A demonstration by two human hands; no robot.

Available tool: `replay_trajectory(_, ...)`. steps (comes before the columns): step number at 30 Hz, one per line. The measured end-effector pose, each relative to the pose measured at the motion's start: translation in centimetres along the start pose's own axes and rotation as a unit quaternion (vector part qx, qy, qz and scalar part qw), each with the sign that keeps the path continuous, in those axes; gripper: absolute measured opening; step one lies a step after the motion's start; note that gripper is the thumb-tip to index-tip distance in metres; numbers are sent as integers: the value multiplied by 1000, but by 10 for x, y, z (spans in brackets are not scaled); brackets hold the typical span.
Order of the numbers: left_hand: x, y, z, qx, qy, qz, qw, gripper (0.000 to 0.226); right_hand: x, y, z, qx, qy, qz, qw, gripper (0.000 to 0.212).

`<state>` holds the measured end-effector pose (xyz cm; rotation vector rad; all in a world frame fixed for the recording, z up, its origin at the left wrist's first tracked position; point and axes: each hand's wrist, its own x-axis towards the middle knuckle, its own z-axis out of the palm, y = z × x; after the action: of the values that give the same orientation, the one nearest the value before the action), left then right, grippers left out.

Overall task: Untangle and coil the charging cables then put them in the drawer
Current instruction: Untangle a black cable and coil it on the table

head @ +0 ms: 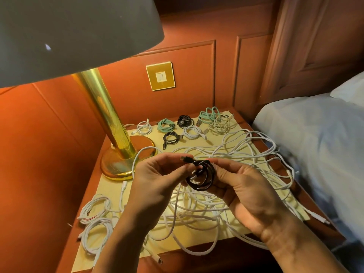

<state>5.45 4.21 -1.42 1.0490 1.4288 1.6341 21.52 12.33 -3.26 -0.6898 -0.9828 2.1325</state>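
A black charging cable (201, 177), wound into a small coil, hangs above the nightstand between my hands. My right hand (242, 192) grips the coil from the right. My left hand (157, 178) pinches the cable's plug end at the coil's top left. Under my hands lies a big tangle of white cables (226, 196) spread over the yellow mat (110, 186). Several finished coils sit along the back of the mat: a white coil (144, 128), a teal coil (166, 125), two black coils (185, 121) and others. The drawer is out of view.
A brass lamp (114, 131) with a wide grey shade stands at the nightstand's back left. Two loose white coils (96, 219) lie at the front left. A bed with white sheets (319, 146) borders the right side. A brass wall switch (160, 75) sits on the wooden panel behind.
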Motion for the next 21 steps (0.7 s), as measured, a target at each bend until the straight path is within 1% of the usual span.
replay_trajectory(2,-2,-1,0,12,5,11,1000,25,0,-3,0,4,-12,24,1000,20)
replay_trajectory(4,-3,-1,0,16,8,17,1000,25,-1,-4,-2,-20,-17,43,999,20)
replay_trajectory(7,-3,0,-1,18,16,27,999,24,0,-3,-6,-53,-17,59,997,29)
replay_trajectory(9,-2,-1,-1,29,30,35,999,22,-2,-3,-8,-65,-38,50,996,39)
replay_trajectory(11,-2,-2,1,50,37,39,997,22,-6,-2,-3,-119,-59,17,991,43)
replay_trajectory(12,-2,-3,1,56,38,36,997,22,-8,-1,1,-147,-63,0,987,39)
replay_trajectory(14,-2,-6,2,47,35,18,998,21,-11,1,8,-203,-45,-32,978,21)
replay_trajectory(15,-2,-8,2,37,36,4,999,21,-11,3,10,-244,-21,-54,968,17)
replay_trajectory(16,-1,-9,2,26,39,-9,999,20,-10,6,10,-302,15,-83,950,18)
replay_trajectory(18,0,-11,1,8,53,-30,998,19,-9,11,8,-429,82,-158,885,22)
replay_trajectory(19,0,-11,1,2,60,-36,998,19,-8,13,8,-475,104,-195,852,24)
replay_trajectory(20,1,-12,1,-1,66,-41,997,20,-7,14,7,-502,118,-227,826,25)
replay_trajectory(21,1,-12,1,-1,69,-43,997,20,-5,16,6,-517,130,-250,808,24)
